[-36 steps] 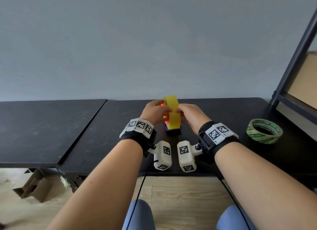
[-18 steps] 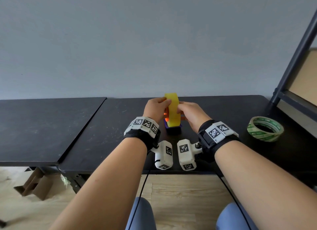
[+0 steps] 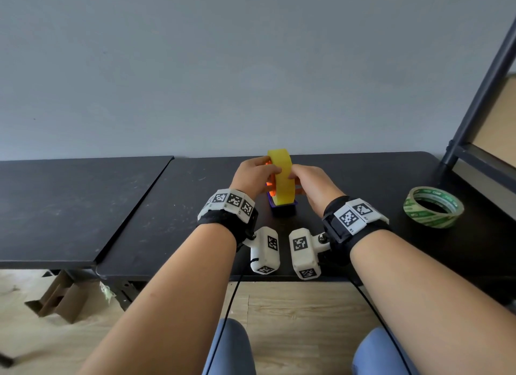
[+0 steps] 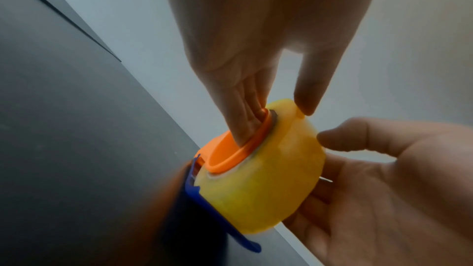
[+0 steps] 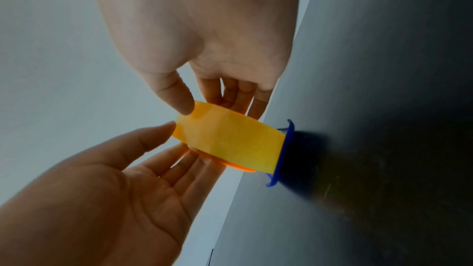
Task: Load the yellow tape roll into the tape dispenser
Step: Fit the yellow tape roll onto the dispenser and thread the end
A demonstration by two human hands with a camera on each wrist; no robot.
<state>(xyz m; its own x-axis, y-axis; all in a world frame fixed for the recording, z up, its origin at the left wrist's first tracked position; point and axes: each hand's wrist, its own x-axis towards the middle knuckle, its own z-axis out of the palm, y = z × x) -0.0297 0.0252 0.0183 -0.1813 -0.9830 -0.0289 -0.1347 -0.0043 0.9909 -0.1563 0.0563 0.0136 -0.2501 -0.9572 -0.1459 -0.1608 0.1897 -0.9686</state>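
Observation:
The yellow tape roll [image 3: 280, 179] stands on edge over the blue dispenser base [image 3: 283, 205], with an orange hub [image 3: 270, 185] in its core. My left hand [image 3: 265, 173] holds it from the left. In the left wrist view its fingers [image 4: 245, 120] reach into the orange hub [image 4: 230, 155] and the thumb rests on the roll's outer face [image 4: 261, 189]. My right hand [image 3: 296, 177] holds the right side. In the right wrist view its thumb touches the roll [image 5: 230, 143] and its fingers lie behind it. The blue base [image 5: 285, 149] is mostly hidden.
A green tape roll [image 3: 432, 207] lies flat on the black table [image 3: 363, 173] to the right. A dark metal shelf frame [image 3: 480, 103] rises at the far right. A second black table [image 3: 69, 207] adjoins on the left. The grey wall is close behind.
Both hands stay on the roll. The left hand has shifted slightly up along it. The roll remains upright over the blue base.

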